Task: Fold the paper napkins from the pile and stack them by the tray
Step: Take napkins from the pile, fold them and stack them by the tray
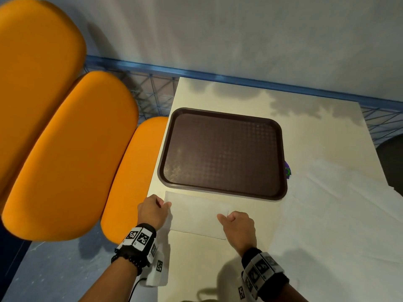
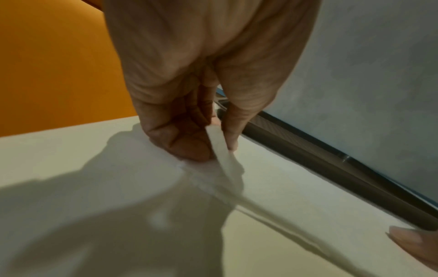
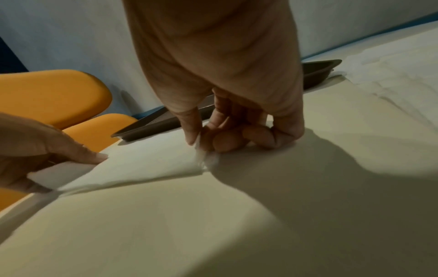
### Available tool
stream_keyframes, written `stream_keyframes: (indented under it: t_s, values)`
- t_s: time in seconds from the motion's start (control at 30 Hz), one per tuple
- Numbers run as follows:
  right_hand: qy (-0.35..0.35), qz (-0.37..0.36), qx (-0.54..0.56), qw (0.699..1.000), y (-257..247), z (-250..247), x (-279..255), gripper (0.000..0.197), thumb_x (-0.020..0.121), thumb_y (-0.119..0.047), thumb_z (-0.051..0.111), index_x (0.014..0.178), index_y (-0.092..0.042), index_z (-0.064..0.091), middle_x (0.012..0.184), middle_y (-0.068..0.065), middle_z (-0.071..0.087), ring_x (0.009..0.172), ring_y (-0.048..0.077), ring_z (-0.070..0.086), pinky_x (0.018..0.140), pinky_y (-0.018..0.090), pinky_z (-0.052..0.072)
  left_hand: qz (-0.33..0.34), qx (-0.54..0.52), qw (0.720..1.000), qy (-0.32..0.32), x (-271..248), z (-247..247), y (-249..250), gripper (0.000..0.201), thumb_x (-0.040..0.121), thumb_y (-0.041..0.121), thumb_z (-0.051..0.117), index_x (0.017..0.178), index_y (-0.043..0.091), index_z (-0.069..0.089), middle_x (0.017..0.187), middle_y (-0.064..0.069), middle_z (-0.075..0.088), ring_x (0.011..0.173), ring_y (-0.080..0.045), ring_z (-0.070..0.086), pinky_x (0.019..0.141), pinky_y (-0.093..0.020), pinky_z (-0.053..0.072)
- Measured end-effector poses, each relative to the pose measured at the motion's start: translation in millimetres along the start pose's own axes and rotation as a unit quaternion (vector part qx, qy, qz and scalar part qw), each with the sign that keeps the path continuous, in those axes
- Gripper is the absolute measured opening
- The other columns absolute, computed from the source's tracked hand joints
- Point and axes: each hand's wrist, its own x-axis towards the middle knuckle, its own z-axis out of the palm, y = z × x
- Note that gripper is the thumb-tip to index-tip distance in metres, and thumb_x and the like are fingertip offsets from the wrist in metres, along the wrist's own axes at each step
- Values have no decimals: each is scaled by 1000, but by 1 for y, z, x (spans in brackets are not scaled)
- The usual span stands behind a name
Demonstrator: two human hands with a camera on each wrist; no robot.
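Note:
A white paper napkin [image 1: 196, 214] lies folded on the cream table just in front of the dark brown tray [image 1: 222, 152]. My left hand [image 1: 162, 203] pinches its left edge [image 2: 219, 148] between thumb and fingers. On the other side my right hand [image 1: 224, 216] pinches the napkin's right edge [image 3: 200, 148], knuckles resting on the table. Between both hands the napkin [image 3: 147, 161] stays low over the table. The pile of unfolded napkins [image 1: 340, 205] spreads over the table's right side.
Orange padded seats [image 1: 65, 149] stand left of the table. A blue rail [image 1: 218, 76] and grey wall run behind it. A small purple-green object [image 1: 287, 170] peeks out at the tray's right rim. A dark chair [image 1: 392, 162] sits at far right.

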Motion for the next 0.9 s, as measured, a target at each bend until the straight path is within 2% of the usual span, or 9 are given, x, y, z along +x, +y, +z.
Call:
stream_keyframes:
  t_s: [0.1,0.17,0.27,0.33,0.4,0.6,0.67,0.77,0.9]
  values:
    - [-1,-39,-116,992,-1,-6,-7,43,89,-64,56,94,-21,57,94,-7,61,91,17,61,76,31,49,49,42,996,56,-12,-1,1,28,87,32,72,94,15,51,91,0,56,78,-18,53,66,-30,46]
    - [43,-149,-179,972,-8,-5,-15,33,95,-56,50,103,-24,54,103,-7,55,96,14,58,80,30,50,180,96,976,80,-26,5,3,28,87,32,70,103,20,51,101,4,51,86,-16,53,73,-32,50]
    - [40,-322,-286,901,-23,15,-22,38,97,-40,52,130,-21,51,133,2,52,121,23,52,96,38,48,338,179,924,-2,-42,26,5,39,91,27,65,128,22,55,132,-1,53,119,-20,54,101,-37,47]
    - [-23,-318,-338,886,-26,29,-19,61,99,-32,55,151,-14,30,160,13,26,148,33,27,114,48,35,318,225,919,-58,-41,39,3,53,96,25,60,146,22,42,159,-6,33,146,-25,33,119,-40,32]
    - [-62,-291,-367,882,-25,32,-17,77,100,-30,55,158,-10,9,167,17,0,154,36,5,122,50,21,283,251,922,-77,-36,44,-1,59,101,26,53,154,25,29,166,-5,12,154,-26,10,124,-42,19]
    - [-51,-238,-414,877,-15,29,-21,80,106,-43,36,153,5,-8,162,28,-11,153,42,-1,123,51,20,218,312,919,-104,-28,46,-8,79,99,29,55,158,30,2,165,-11,-14,153,-33,-7,122,-46,22]
    - [-61,-208,-430,876,-16,24,-21,86,105,-48,35,151,9,-9,160,32,-11,151,46,0,122,53,21,212,320,919,-93,-27,45,-8,86,95,30,60,157,32,0,163,-14,-13,152,-37,-3,120,-48,27]
    - [-89,-202,-385,896,-21,2,-24,83,103,-46,42,155,5,2,162,31,1,150,46,11,121,53,24,199,367,905,-86,-30,40,-1,86,91,50,60,156,31,6,161,-18,1,147,-40,15,114,-53,34]
    - [-113,-176,-219,953,-4,-55,-34,44,101,-34,50,136,-8,46,136,16,51,124,36,52,102,47,46,261,348,898,-59,-53,41,33,66,90,49,62,147,25,38,151,-9,41,135,-30,44,109,-48,40]
